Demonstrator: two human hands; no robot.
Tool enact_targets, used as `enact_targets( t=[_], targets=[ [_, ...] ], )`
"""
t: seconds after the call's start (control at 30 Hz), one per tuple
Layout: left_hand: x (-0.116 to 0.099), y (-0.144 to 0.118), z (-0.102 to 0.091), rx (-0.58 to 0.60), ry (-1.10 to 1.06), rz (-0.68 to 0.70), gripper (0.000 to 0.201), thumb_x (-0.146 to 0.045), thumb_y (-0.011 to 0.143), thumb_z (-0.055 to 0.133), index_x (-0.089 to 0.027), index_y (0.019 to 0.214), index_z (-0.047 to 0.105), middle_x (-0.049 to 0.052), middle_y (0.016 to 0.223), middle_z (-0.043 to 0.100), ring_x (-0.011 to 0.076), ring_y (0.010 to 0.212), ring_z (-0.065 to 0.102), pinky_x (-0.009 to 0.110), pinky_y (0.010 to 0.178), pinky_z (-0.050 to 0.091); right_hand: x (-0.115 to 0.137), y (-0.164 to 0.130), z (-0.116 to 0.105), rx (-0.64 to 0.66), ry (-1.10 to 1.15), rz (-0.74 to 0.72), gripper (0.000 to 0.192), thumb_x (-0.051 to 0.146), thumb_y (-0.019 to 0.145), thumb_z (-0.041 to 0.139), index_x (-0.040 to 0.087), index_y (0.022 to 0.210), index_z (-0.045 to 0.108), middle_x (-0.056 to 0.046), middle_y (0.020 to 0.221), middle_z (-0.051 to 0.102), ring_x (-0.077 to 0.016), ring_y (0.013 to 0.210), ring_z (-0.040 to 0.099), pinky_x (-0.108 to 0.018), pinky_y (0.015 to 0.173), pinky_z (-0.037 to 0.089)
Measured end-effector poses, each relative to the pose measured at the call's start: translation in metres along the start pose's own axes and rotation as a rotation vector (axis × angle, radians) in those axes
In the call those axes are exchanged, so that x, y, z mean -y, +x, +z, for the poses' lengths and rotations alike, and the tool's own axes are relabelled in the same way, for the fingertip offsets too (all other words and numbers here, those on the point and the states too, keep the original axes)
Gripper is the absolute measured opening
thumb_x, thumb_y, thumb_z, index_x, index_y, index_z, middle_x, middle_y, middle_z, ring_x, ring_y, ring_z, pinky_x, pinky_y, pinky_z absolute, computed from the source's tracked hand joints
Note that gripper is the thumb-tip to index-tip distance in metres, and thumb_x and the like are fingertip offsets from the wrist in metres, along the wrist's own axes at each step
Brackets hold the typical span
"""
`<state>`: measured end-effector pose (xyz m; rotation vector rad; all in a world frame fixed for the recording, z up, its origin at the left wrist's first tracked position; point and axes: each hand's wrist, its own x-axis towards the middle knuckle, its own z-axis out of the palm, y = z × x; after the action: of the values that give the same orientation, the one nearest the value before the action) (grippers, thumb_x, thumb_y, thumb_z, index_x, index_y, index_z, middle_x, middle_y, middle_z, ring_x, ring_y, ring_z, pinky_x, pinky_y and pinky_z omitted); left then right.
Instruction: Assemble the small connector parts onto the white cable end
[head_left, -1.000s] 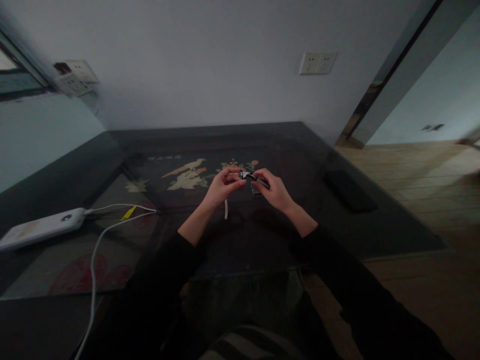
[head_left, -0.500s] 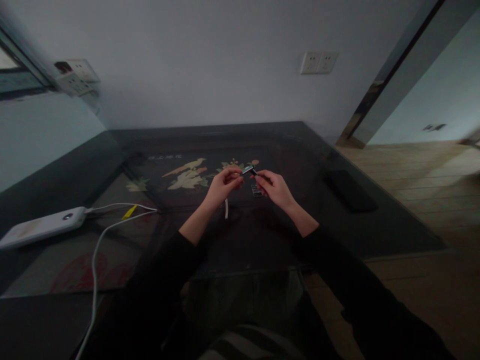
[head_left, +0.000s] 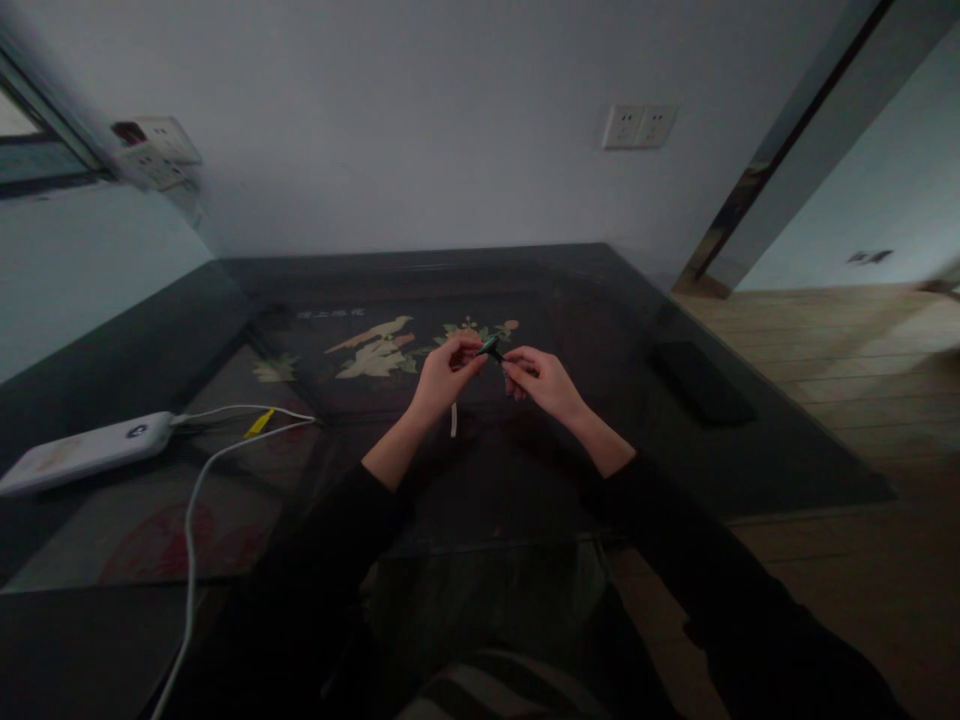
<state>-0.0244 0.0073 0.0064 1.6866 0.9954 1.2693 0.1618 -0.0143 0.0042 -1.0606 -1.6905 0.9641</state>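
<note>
Above a dark glass-topped table point(head_left: 525, 480), my left hand point(head_left: 442, 375) and my right hand point(head_left: 541, 378) meet fingertip to fingertip. Between them is a small dark object with a shiny end point(head_left: 491, 348); both hands pinch it. A short white strip point(head_left: 454, 420) hangs below my left hand. The dim light hides what the small object is.
A white power bank point(head_left: 82, 452) with white cables point(head_left: 191, 500) and a yellow tag point(head_left: 257, 424) lies at the left. A black flat object point(head_left: 701, 380) rests near the table's right edge. Painted birds and flowers point(head_left: 375, 350) show under the glass. Wall sockets point(head_left: 637, 126) sit behind.
My right hand has slid its fingers closer around the small object, which now shows shorter and tilted. The small dark item seen on the table below the hands is now covered.
</note>
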Motion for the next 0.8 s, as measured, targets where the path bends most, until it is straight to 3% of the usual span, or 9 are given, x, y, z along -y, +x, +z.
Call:
enact_targets(
  t=[0.23, 0.53, 0.8],
  targets=[
    [-0.0036, -0.0025, -0.0008, -0.017, 0.105, 0.033, 0.017, -0.022, 0.077, 0.068, -0.014, 0.092, 0.066, 0.005, 0.082, 0.067, 0.0131, 0.074, 0.061, 0.023, 0.063, 0.048, 0.0048, -0.0026, 0.0030, 0.017, -0.039, 0.019, 0.022, 0.037, 0.085, 0.058, 0.017, 0.093, 0.057, 0.001, 0.059, 0.063, -0.0108, 0.045, 0.053, -0.025, 0.047, 0.042],
    [-0.0023, -0.0022, -0.0003, -0.025, 0.114, 0.029, 0.015, -0.022, 0.077, 0.069, -0.014, 0.090, 0.067, 0.005, 0.081, 0.069, 0.0134, 0.074, 0.063, 0.024, 0.065, 0.049, 0.0070, -0.0042, 0.0048, 0.023, -0.038, 0.072, 0.026, 0.042, 0.085, 0.059, 0.017, 0.093, 0.057, 0.002, 0.059, 0.060, -0.0094, 0.043, 0.051, -0.022, 0.041, 0.038],
    [-0.0034, -0.0032, 0.0016, 0.009, 0.111, 0.039, 0.015, -0.020, 0.076, 0.070, -0.013, 0.089, 0.068, 0.006, 0.083, 0.071, 0.0127, 0.072, 0.064, 0.023, 0.064, 0.049, 0.0050, -0.0039, 0.0053, 0.029, -0.063, 0.067, 0.028, 0.045, 0.085, 0.056, 0.017, 0.083, 0.057, 0.001, 0.057, 0.057, -0.0108, 0.044, 0.053, -0.023, 0.043, 0.040]
  ],
)
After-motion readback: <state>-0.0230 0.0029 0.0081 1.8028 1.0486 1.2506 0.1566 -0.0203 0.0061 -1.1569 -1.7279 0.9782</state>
